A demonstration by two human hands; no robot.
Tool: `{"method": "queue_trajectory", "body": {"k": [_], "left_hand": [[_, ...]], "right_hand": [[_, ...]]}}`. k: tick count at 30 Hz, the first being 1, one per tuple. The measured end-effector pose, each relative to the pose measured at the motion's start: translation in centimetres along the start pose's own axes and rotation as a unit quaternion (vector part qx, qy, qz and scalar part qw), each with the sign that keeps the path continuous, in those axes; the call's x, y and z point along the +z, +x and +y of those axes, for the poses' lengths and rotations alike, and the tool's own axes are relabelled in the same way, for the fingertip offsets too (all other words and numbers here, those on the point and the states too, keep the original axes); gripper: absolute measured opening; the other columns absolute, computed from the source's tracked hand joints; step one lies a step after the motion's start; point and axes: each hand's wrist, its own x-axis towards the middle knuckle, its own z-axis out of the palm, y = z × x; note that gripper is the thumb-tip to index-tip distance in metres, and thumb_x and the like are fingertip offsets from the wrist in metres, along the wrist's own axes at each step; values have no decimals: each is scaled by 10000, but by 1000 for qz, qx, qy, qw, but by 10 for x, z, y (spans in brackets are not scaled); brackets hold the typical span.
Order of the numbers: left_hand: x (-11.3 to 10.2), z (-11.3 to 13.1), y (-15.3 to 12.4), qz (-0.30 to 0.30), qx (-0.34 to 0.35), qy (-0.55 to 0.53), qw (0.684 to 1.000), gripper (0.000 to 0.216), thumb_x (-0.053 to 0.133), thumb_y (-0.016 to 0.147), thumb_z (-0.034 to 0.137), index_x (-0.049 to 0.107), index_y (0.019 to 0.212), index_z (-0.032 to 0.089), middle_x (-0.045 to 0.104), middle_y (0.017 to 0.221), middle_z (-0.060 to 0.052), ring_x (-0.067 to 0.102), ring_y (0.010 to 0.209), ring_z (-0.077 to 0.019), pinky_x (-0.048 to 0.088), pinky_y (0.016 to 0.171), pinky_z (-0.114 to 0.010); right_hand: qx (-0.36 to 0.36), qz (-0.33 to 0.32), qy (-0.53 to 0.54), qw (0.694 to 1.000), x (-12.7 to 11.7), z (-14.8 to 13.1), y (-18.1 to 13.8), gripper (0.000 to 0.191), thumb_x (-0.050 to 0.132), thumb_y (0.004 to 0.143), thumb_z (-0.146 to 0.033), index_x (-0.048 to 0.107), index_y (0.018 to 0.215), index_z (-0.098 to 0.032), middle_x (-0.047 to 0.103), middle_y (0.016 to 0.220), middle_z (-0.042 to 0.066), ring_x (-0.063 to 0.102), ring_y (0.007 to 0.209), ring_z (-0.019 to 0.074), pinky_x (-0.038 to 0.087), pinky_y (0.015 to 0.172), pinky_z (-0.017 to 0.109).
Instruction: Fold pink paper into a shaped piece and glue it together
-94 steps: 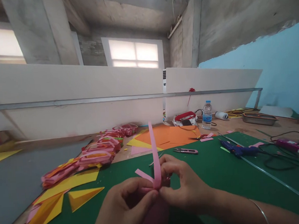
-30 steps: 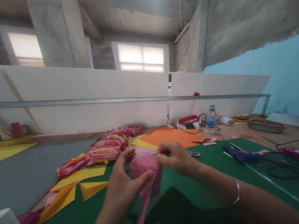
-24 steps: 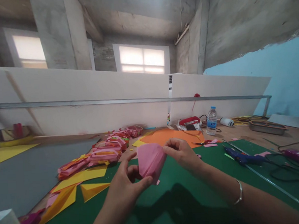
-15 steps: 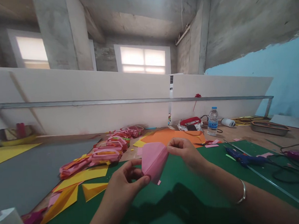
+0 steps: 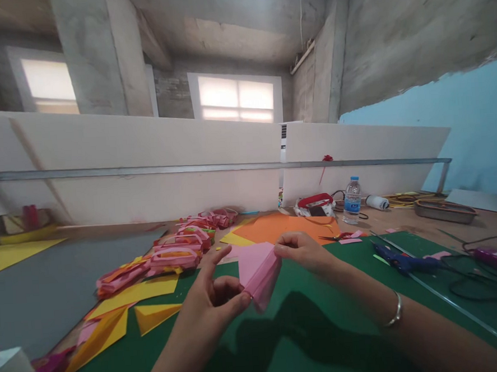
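A folded piece of pink paper point(image 5: 257, 269) is held up between my hands, over the green cutting mat point(image 5: 324, 316). My left hand point(image 5: 217, 294) pinches its lower left side with the thumb, while the index finger is lifted away from it. At the upper right corner, the fingertips of my right hand point(image 5: 301, 251) grip the paper. A crease runs slanting down across the paper toward my left thumb. Folded yellow paper pieces point(image 5: 157, 316) lie left of my left hand.
Pink and yellow paper bundles point(image 5: 177, 255) are piled at left. Orange sheets point(image 5: 284, 226) lie behind my hands, with scissors point(image 5: 342, 236) beside them. A blue glue gun point(image 5: 404, 259) with its cord lies at right. Farther back stand a water bottle point(image 5: 353, 201) and a grey tray point(image 5: 443, 210).
My left index finger has lifted off the paper and straightened. The paper has tilted, its top edge now lower, and my right hand has shifted slightly left with its corner.
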Motion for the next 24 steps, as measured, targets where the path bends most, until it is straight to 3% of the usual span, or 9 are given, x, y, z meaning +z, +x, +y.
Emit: {"method": "queue_trajectory", "body": {"k": [3,5,9,11,13,15,17,21,24], "left_hand": [[3,3,-6,-29,-21,20,999,422,732,581,321,644,979,208,684,706,-4,623,700,-173,478,659,-262],[4,5,-9,-40,-51,40,997,232,709,609,318,705,808,198,711,800,-31,631,765,-192,486,687,-267],[5,5,-10,-66,-77,43,994,195,635,667,305,727,817,223,718,746,-24,629,694,-190,483,646,-279],[4,3,-7,-70,-33,57,995,189,638,658,286,731,814,236,704,721,-26,615,663,-192,474,631,-288],[3,1,-5,-46,72,111,990,154,660,638,269,743,767,256,662,739,-31,585,651,-183,455,602,-278],[3,1,-3,-21,189,182,965,91,668,643,293,748,679,272,587,709,-34,544,636,-175,435,567,-268],[1,3,-3,-8,265,239,934,134,642,679,341,734,602,282,573,706,-46,553,695,-200,451,610,-278],[-2,3,-6,-13,318,318,893,145,608,734,302,727,812,327,694,984,-19,575,1022,-254,416,922,-327],[-4,-2,-8,-12,339,360,869,280,622,737,248,680,989,356,694,1065,22,547,1106,-243,375,989,-332]], "right_hand": [[21,5,19,1000,0,7,4,123,604,659,-246,551,611,-145,472,576,-44,392,578,86,283,543,221],[41,0,37,998,0,13,7,137,593,659,-253,530,601,-145,457,566,-49,380,559,77,279,536,215],[108,-29,72,991,5,26,10,139,584,647,-244,505,588,-146,437,543,-55,367,508,64,286,512,208],[147,-49,83,984,9,32,10,134,586,637,-217,492,571,-147,423,513,-60,355,472,59,279,488,206],[178,-67,89,978,14,35,9,138,597,632,-190,489,557,-147,416,484,-63,346,444,56,273,470,201],[198,-83,92,972,18,36,8,137,607,635,-172,500,555,-145,427,468,-60,362,436,58,283,462,195],[212,-101,96,967,22,36,7,126,607,645,-165,514,563,-144,444,465,-54,391,439,65,305,463,191],[225,-137,97,960,29,35,4,118,592,657,-160,515,569,-144,458,463,-47,429,433,77,362,481,201],[204,-144,87,965,34,35,3,111,578,669,-169,513,581,-145,494,481,-30,484,457,98,415,522,226]]}}
